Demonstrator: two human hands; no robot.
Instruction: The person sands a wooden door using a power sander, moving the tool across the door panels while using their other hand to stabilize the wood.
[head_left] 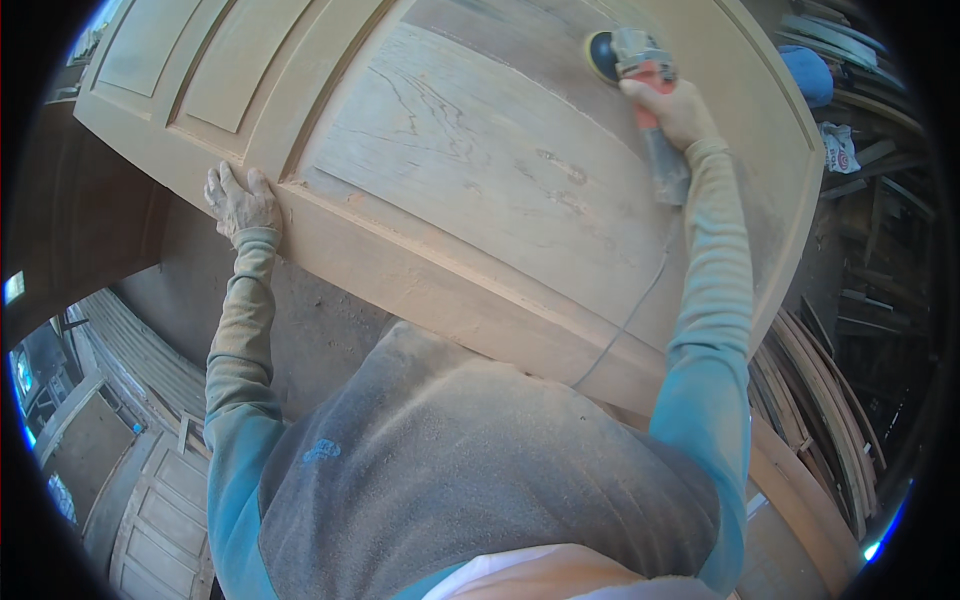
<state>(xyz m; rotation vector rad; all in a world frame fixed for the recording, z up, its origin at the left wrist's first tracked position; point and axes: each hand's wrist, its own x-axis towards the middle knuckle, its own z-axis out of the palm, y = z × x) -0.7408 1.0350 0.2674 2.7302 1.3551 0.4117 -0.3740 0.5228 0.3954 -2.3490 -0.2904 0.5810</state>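
A wooden panel door (450,150) lies flat in front of me, with raised panels at its left and a broad, partly bare panel in the middle. My right hand (683,112) is wrapped round the body of an angle grinder (655,85), which has a round dark disc (603,57) at its head. The disc rests at the far part of the broad panel, or just over it; the exact contact is hidden. From the tool a thin cord (630,315) trails over the door's near edge. My left hand (243,203) lies with spread fingers on the door's near left edge.
Stacked boards (820,400) stand at the right, with more scrap wood (880,200) beyond. A blue rounded object (806,76) and a white bag (838,148) sit past the door's right edge. Another panelled door (165,525) is at the lower left.
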